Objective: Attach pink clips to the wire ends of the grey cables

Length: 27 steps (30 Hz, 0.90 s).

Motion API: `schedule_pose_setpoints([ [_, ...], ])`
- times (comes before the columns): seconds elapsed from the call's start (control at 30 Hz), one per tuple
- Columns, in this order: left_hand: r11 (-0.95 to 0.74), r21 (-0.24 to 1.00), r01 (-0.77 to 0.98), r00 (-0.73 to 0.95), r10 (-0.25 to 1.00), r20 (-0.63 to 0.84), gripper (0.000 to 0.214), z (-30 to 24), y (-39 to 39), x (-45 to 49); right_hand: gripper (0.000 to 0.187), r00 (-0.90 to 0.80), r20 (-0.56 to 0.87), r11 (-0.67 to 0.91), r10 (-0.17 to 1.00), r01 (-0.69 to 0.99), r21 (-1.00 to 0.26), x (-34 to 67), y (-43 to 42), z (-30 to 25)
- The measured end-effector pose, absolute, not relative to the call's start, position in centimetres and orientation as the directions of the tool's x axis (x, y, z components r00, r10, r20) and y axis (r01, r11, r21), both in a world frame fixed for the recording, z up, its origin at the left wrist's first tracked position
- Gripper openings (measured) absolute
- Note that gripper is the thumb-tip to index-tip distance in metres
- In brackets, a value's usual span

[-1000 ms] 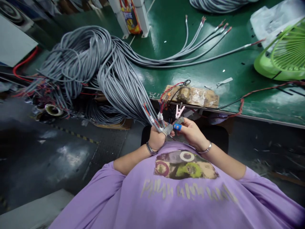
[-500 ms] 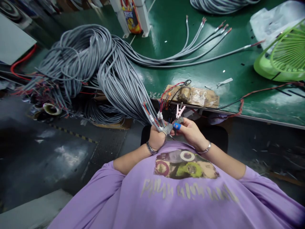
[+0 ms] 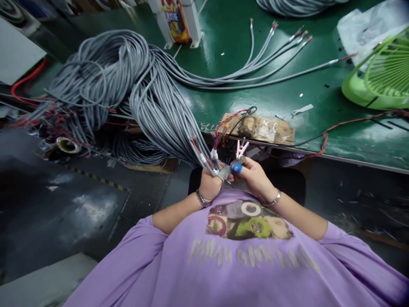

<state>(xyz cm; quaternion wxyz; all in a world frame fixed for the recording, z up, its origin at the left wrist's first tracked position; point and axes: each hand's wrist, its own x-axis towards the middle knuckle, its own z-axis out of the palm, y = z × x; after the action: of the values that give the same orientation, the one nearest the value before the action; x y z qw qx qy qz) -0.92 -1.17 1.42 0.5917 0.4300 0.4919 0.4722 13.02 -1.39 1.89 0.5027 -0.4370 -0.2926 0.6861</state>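
My left hand (image 3: 211, 184) is closed round the end of a grey cable (image 3: 204, 161), with a grey cover on its thumb. Thin coloured wires come out of the cable near the fingers. Close beside it, my right hand (image 3: 254, 175) is pinched, a blue band round its thumb and a grey cover on a finger. What lies between its fingertips is too small and hidden to make out. A pink clothes peg (image 3: 242, 148) stands just beyond the right fingers. More stripped cable ends (image 3: 214, 154) with white wraps show past the left hand.
A large coil of grey cable (image 3: 115, 64) hangs over the edge of the green table (image 3: 230, 100). A wooden block (image 3: 271, 131) sits at that edge. On the right are a green fan (image 3: 377, 81) and a plastic bag (image 3: 361, 25). A white metal bracket (image 3: 195, 25) stands at the back.
The right hand has shifted very slightly to the left, towards the left hand. The left hand keeps its hold on the cable, and the rest looks the same.
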Motion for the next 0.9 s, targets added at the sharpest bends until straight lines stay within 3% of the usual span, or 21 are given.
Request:
schedule_pose_setpoints([
  [0.17, 0.173, 0.98, -0.098, 0.089, 0.982, -0.164, 0.03, 1.4, -1.3, -1.0, 0.03, -0.086, -0.319, -0.321, 0.944, -0.464, -0.826, 12.7, -1.4, 2.2],
  [0.57, 0.245, 0.945, -0.215, 0.05, 0.969, -0.24, 0.033, 1.7, -1.2, -1.1, 0.019, 0.014, -0.327, -0.264, 0.945, -0.558, -0.787, 12.5, -1.7, 1.6],
  [0.73, 0.286, 0.925, -0.251, 0.089, 0.958, -0.272, 0.032, 2.2, -1.0, -1.3, 0.031, 0.012, -0.39, -0.284, 0.921, -0.664, -0.692, 14.4, -0.7, 0.9],
  [0.9, 0.298, 0.926, -0.23, 0.108, 0.954, -0.28, 0.03, 2.0, -1.0, -1.4, 0.043, -0.138, -0.412, -0.41, 0.901, -0.584, -0.701, 15.2, -0.5, 0.6],
])
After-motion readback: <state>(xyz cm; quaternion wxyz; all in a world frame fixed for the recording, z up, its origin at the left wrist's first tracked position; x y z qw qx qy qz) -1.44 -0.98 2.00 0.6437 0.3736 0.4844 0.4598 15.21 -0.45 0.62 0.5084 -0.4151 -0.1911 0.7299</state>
